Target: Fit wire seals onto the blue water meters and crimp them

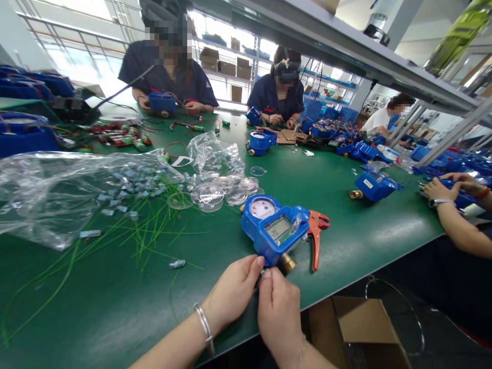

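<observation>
Both hands, left hand (234, 289) & right hand (279, 312), pinched together w/ fingertips on near edge of blue water meter (274, 230), which lies on green surface (346, 241) just beside orange pliers (315, 233), clear discs (219, 192) behind.

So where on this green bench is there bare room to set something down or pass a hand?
Bare mat lies between the blue meter at both hands and the blue unit to the right. Another bare patch sits left of the left hand, bordered by green wires. Crowded: plastic bag and clear discs. Orange pliers block the meter's right side.
</observation>
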Action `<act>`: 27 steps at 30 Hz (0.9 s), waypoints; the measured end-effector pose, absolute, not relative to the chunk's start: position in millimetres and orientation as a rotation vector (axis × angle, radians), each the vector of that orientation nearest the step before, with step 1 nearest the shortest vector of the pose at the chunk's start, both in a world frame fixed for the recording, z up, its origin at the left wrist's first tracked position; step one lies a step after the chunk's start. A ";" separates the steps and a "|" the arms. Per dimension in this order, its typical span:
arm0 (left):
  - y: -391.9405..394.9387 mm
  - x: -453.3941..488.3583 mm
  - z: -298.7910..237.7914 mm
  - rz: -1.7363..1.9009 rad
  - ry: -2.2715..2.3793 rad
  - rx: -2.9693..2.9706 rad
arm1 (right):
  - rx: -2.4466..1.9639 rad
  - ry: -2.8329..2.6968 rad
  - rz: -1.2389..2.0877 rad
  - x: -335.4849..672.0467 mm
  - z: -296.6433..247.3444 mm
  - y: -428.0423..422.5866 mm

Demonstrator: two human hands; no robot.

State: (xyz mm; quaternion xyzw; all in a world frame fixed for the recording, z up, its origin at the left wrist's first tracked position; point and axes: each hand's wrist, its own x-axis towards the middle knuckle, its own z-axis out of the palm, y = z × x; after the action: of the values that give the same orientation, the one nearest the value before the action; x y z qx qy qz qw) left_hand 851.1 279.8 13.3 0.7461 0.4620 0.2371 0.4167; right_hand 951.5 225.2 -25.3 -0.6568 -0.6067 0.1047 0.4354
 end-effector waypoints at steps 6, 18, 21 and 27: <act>279.9 855.4 10.1 0.606 1.177 1.923 | -1.373 -0.848 0.980 938.5 -22.6 230.1; 281.3 851.4 21.4 0.525 1.199 2.057 | -1.428 -1.026 0.850 980.1 -13.2 219.6; 275.5 846.6 24.9 0.530 1.248 2.120 | -1.454 -1.076 0.343 998.4 -7.6 227.3; 288.5 813.5 48.1 1.003 1.505 2.323 | -1.420 -1.374 0.117 987.9 -0.2 254.8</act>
State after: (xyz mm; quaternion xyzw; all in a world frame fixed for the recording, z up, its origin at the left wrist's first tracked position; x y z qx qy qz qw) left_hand 813.5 288.5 48.1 0.7852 0.5087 0.3391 0.0984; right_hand 987.9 254.8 -0.2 -0.5997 -0.5801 0.0494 0.5491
